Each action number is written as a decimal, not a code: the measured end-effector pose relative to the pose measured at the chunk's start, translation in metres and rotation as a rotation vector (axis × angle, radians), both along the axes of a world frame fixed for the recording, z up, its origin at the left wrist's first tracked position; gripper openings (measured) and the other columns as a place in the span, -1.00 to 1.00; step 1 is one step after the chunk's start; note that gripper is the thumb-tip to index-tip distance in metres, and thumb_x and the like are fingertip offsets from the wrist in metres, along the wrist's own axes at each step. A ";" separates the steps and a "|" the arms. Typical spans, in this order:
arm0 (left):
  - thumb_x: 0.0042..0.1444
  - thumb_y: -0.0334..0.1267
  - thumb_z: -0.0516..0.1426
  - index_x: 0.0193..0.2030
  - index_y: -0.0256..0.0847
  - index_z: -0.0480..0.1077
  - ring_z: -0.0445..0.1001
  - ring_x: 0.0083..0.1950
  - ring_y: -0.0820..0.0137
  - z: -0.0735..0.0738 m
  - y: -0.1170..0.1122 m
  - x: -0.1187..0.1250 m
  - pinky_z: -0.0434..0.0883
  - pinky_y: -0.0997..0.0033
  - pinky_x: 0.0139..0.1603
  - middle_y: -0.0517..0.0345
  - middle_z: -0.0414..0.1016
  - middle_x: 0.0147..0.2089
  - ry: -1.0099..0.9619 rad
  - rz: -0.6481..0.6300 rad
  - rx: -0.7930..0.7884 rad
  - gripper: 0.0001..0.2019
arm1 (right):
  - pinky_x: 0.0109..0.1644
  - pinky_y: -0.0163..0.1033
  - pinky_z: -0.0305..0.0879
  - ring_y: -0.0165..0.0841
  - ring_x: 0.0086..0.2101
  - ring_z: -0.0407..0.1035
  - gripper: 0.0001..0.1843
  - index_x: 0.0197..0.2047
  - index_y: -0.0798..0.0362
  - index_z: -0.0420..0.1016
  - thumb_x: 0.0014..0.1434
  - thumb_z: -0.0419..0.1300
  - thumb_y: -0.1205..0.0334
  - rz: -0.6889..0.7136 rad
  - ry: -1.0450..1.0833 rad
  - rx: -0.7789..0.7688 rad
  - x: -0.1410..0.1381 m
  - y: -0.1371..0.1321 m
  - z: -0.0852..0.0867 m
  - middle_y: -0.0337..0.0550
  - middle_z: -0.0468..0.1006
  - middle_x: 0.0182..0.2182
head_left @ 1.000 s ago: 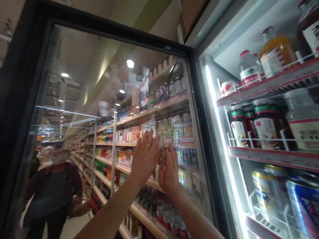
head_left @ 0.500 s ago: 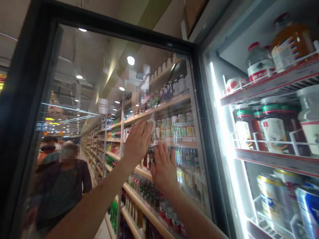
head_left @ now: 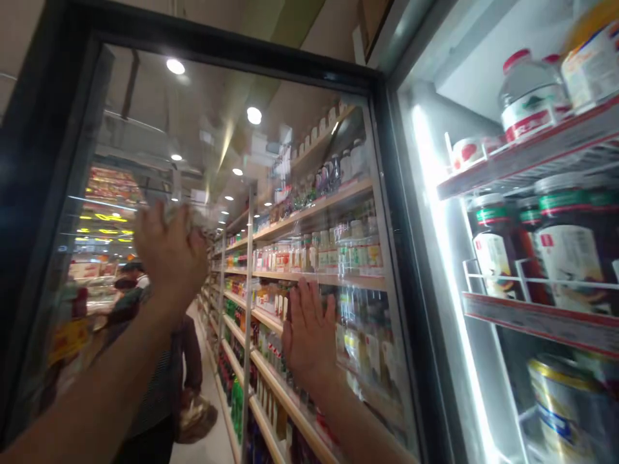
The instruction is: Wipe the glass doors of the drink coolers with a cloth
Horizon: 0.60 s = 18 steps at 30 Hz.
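Half a second ago the left hand (head_left: 169, 254) was just above the right hand (head_left: 309, 335), near the middle of the door (head_left: 145, 116). It has since swept well to the left across the glass and is now smeared by motion blur, with a wide gap between the two hands. The pale wad (head_left: 186, 214) has travelled with it and shows at the fingertips, against the glass. Those fingers are together and slightly bent. The blur hides whether they clasp the wad or only press it to the pane. The right hand has barely shifted. It lies flat on the glass with its fingers straight, spread a little and pointing up, and it holds nothing. The view has also swung a little to the left, so the fridge (head_left: 449, 258) sits further right in the frame.

The black frame (head_left: 232, 55) bounds the glass along the top. Its hinge-side upright runs just right of the right hand, and its dark outer edge lies left of the left hand. Bare glass remains above both hands and in the stretch between them. To the right, the lit fridge stands open, with bottles (head_left: 525, 96) on the top rack, jars (head_left: 496, 245) below them and a can (head_left: 556, 399) lower still, all well clear of the hands. Through the glass there are shop shelves (head_left: 314, 277), and a person (head_left: 159, 386) is in the aisle below the left forearm.
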<state>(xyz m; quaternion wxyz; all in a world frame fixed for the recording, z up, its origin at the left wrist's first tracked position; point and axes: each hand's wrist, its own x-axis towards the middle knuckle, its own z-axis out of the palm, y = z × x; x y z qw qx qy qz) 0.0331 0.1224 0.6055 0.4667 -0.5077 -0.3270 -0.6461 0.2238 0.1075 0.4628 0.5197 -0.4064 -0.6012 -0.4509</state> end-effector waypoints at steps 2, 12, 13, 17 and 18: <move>0.18 -0.27 -0.03 0.16 -0.40 0.22 -0.03 0.33 0.06 -0.005 0.000 0.015 0.02 -0.07 0.31 -0.11 0.12 0.28 0.077 -0.006 0.006 -0.58 | 0.27 0.20 -0.22 -0.17 0.29 -0.22 -0.47 0.24 0.19 0.13 0.19 -0.08 0.33 0.010 0.009 -0.004 0.000 -0.001 0.000 0.04 0.12 0.26; 0.20 -0.32 -0.08 0.18 -0.30 0.19 -0.03 0.35 0.19 -0.025 -0.005 0.098 0.11 0.05 0.30 -0.05 0.21 0.25 0.391 -0.020 -0.001 -0.60 | 0.26 0.23 -0.21 -0.12 0.29 -0.22 -0.44 0.26 0.18 0.10 0.20 -0.05 0.28 0.081 -0.006 -0.010 -0.002 0.000 -0.002 0.03 0.05 0.28; 0.20 -0.32 -0.08 0.20 -0.29 0.17 -0.04 0.36 0.19 -0.024 -0.006 0.096 0.12 0.05 0.30 -0.06 0.20 0.25 0.395 -0.023 -0.001 -0.58 | 0.26 0.23 -0.21 -0.13 0.29 -0.24 -0.44 0.26 0.18 0.10 0.20 -0.04 0.26 0.093 -0.008 0.004 -0.003 0.000 -0.002 0.03 0.05 0.28; 0.19 -0.31 -0.06 0.25 -0.23 0.10 -0.05 0.36 0.18 -0.023 -0.006 0.091 0.11 0.02 0.30 -0.06 0.18 0.26 0.401 -0.024 0.007 -0.54 | 0.27 0.21 -0.21 -0.14 0.30 -0.27 -0.43 0.26 0.16 0.10 0.19 0.00 0.21 0.139 -0.012 0.043 -0.003 0.000 -0.002 0.01 0.06 0.28; 0.19 -0.30 -0.06 0.26 -0.21 0.09 -0.04 0.36 0.18 -0.023 -0.007 0.092 0.11 0.01 0.30 -0.05 0.18 0.26 0.399 -0.020 0.005 -0.53 | 0.28 0.21 -0.22 -0.15 0.30 -0.27 -0.43 0.26 0.15 0.11 0.19 0.00 0.21 0.145 -0.009 0.046 -0.002 0.000 -0.002 0.00 0.06 0.28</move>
